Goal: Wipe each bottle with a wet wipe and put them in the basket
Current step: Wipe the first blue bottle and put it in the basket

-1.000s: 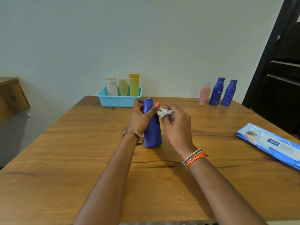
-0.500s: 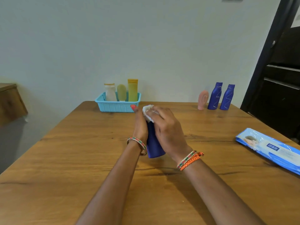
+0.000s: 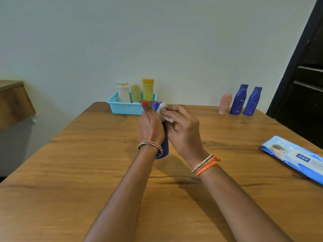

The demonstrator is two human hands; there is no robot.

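Your left grip (image 3: 150,125) clamped the bottle (image 3: 165,145) steady while your right (image 3: 181,131) pinched the wipe (image 3: 163,113) against its top

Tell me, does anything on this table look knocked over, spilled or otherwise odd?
Nothing stands out. Three bottles stand upright in the basket, three more stand by the wall, and the wipe pack lies flat. The left hand holds the blue bottle while the right hand wipes it.

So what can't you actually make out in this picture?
Head view only:
- Blue bottle: its middle is hidden by the left hand and right hand.
- Wet wipe: mostly bunched under the fingers.
- Wipes pack: cut off by the right edge, print too small.
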